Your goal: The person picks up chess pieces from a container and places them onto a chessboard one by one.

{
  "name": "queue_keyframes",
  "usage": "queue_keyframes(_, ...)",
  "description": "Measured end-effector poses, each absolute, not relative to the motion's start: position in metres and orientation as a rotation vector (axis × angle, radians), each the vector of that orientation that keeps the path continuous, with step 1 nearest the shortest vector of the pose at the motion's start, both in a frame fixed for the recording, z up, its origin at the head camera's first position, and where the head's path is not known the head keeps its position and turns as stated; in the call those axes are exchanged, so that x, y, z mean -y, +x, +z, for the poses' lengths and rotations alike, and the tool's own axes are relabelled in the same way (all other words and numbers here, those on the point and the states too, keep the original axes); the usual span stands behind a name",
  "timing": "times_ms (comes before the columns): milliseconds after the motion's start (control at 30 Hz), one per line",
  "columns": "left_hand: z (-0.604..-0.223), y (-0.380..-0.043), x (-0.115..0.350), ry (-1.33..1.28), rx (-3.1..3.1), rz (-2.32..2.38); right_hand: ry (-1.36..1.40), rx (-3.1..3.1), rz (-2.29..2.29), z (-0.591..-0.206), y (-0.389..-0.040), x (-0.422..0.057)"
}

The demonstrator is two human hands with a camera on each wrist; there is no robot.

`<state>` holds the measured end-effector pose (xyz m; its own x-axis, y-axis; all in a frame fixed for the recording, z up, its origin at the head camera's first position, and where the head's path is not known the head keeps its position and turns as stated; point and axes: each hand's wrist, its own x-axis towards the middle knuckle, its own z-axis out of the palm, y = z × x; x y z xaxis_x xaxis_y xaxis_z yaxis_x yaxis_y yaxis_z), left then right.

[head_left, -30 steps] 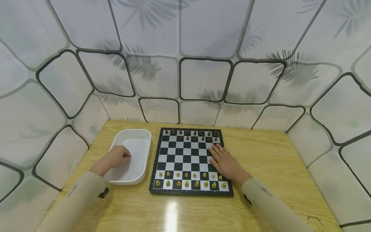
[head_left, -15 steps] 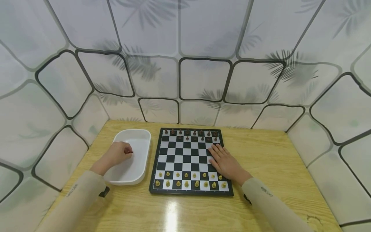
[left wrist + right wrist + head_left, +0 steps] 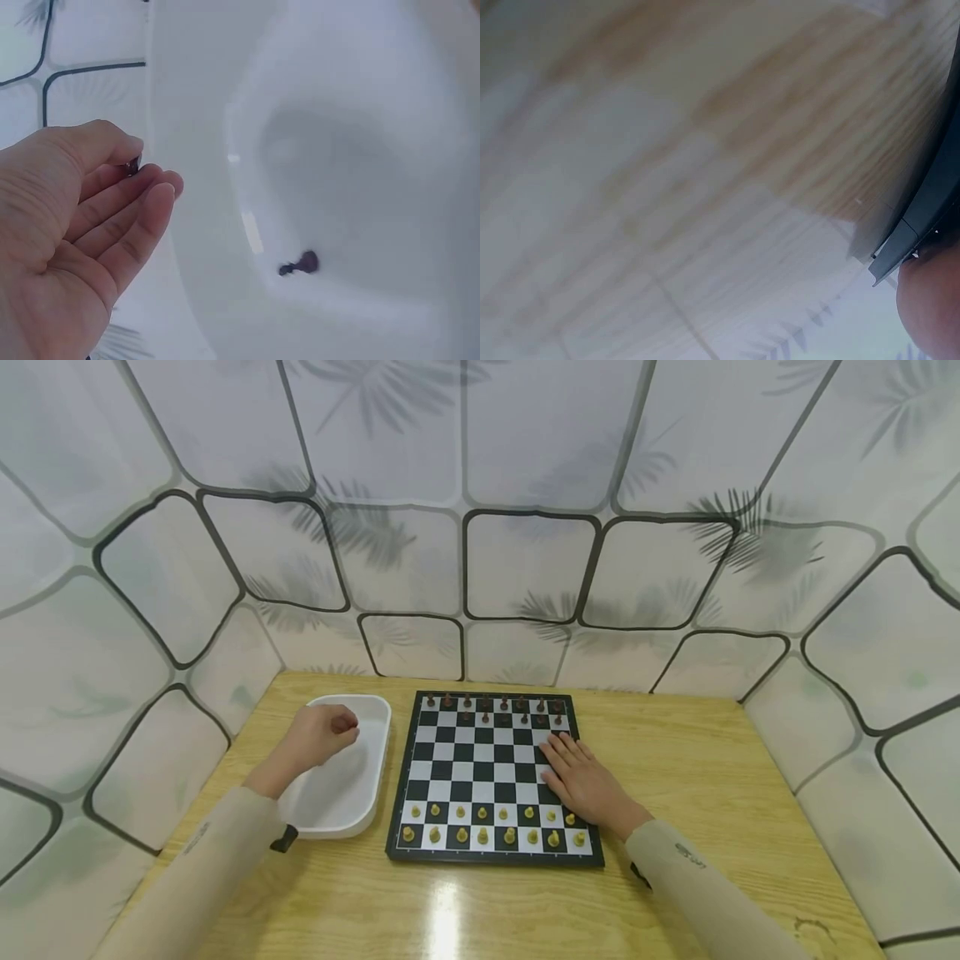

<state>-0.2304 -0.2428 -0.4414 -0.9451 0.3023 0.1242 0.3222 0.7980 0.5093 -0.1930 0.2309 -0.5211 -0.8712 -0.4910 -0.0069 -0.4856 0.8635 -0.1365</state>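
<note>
My left hand (image 3: 318,739) is above the white plastic tub (image 3: 330,814), with thumb and fingers bent together. In the left wrist view it pinches a small dark chess piece (image 3: 133,165), mostly hidden by the fingertips. Another dark chess piece (image 3: 304,264) lies on its side on the tub floor. My right hand (image 3: 585,785) rests with straight fingers on the right side of the black-and-white chessboard (image 3: 483,750). Dark red-brown pieces (image 3: 485,702) stand along the board's far rows, and yellow pieces (image 3: 483,835) fill its two near rows.
The tub and the board stand side by side on a light wooden table (image 3: 690,777). Patterned cloth walls (image 3: 532,568) enclose the table at the back and on both sides.
My left hand has risen from low in the tub and moved away from me and slightly right, with the dark chess piece in its fingers. My right hand has stayed put.
</note>
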Motion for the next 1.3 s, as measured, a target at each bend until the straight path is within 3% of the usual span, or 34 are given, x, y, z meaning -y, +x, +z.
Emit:
queue_keyframes(667,-0.420,-0.251,0.181,-0.502,2.895,-1.007,-0.790,-3.001,-0.191,-0.522,-0.193,-0.231)
queue_keyframes(1300,-0.427,-0.280,0.134,-0.533,2.971,-1.018,-0.790,-2.998,-0.192,-0.520,-0.193,-0.231)
